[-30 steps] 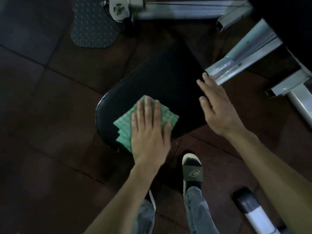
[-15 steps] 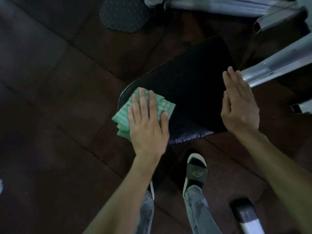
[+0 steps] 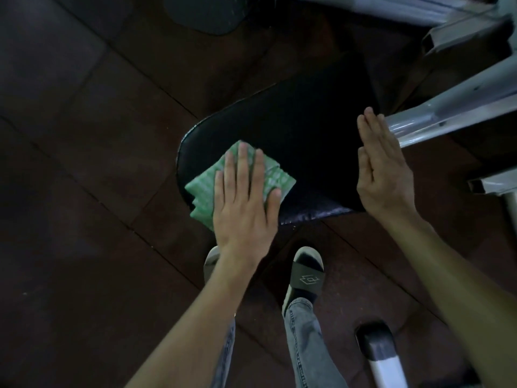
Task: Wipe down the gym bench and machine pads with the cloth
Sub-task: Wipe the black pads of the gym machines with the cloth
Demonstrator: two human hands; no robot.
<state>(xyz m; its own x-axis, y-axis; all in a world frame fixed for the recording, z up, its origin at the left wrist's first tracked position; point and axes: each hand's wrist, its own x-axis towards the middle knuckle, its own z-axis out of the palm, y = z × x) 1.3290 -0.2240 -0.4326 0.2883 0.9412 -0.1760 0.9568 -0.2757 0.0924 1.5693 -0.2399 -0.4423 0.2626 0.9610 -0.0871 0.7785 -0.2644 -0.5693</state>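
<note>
A black padded machine seat (image 3: 302,130) fills the middle of the head view. A folded green-and-white cloth (image 3: 207,191) lies on its near left corner, partly hanging over the edge. My left hand (image 3: 246,200) presses flat on the cloth, fingers straight and together. My right hand (image 3: 383,175) is held flat and edge-on at the seat's right side, fingers extended, holding nothing; whether it touches the pad is unclear.
Grey-white steel frame tubes (image 3: 453,107) run along the right and top. A grey diamond-plate footplate (image 3: 204,12) lies on the dark tiled floor at the top. A black-capped white bar (image 3: 377,348) pokes in at bottom right. My sandalled feet (image 3: 306,273) stand below the seat.
My left hand has slid the cloth along the seat's near left edge, a little to the right. My right hand has stayed flat by the seat's right side.
</note>
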